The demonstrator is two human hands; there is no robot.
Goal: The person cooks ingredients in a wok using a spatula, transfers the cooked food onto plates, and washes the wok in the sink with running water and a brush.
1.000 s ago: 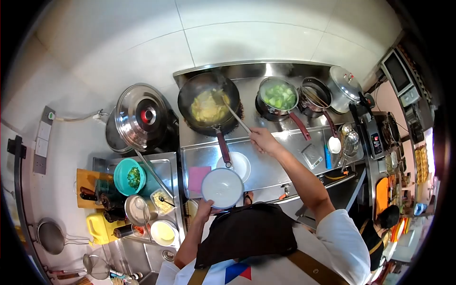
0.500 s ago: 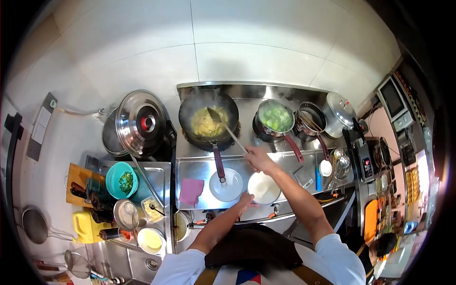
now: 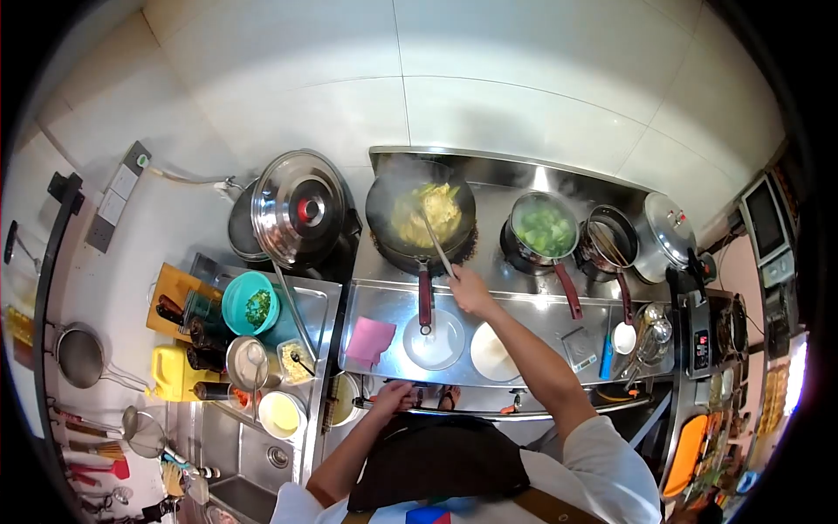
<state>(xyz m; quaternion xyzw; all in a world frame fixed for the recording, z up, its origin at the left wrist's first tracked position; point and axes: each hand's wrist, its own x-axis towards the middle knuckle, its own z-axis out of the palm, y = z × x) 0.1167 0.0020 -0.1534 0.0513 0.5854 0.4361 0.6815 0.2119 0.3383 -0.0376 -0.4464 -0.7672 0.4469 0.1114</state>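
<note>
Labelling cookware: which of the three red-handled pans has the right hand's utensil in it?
The leftmost, the dark wok: the right hand holds a utensil in its yellowish food. The middle pan holds green pieces; the right pan, thin sticks.

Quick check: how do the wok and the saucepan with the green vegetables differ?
The wok is wider than the saucepan. The wok holds yellowish food; the saucepan, green vegetables. The right hand holds a spatula in the wok, while no utensil shows in the saucepan. Both sit on the stove and have dark red handles.
</note>
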